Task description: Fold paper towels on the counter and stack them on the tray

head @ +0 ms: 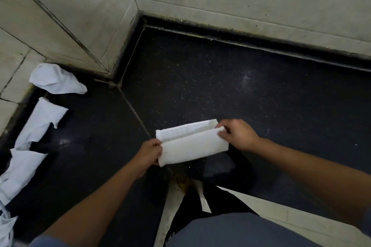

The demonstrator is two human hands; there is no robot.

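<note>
Both hands pinch one folded paper towel (191, 142) near the counter's (230, 90) front edge: left hand (149, 153) at its left end, right hand (237, 133) at its right. Loose towels (40, 122) (crumpled, unfolded) line the left edge.

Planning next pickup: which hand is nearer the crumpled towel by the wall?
Left. The left hand lies right of the crumpled towel; the right hand lies farther right, beyond the folded towel.
</note>
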